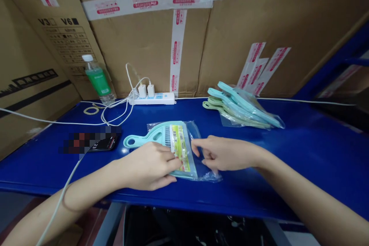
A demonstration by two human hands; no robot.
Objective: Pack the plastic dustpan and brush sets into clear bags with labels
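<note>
A light-blue dustpan with a small brush nested in it lies flat on the blue table inside a clear plastic bag. A yellow and white label card covers part of the brush. My left hand grips the dustpan's near side, its fingers over the label and its thumb by the lower edge. At the pan's wide end, my right hand hovers at or touches the loose bag edge. Its index finger hooks down, apart from the thumb, while the other fingers curl under. Whether they touch the plastic is unclear.
Several bagged blue and green dustpan sets are piled at the back right. At the back left stand a green-labelled bottle and a white power strip with chargers and loose cables. A phone lies left, partly blurred. Cardboard walls the back.
</note>
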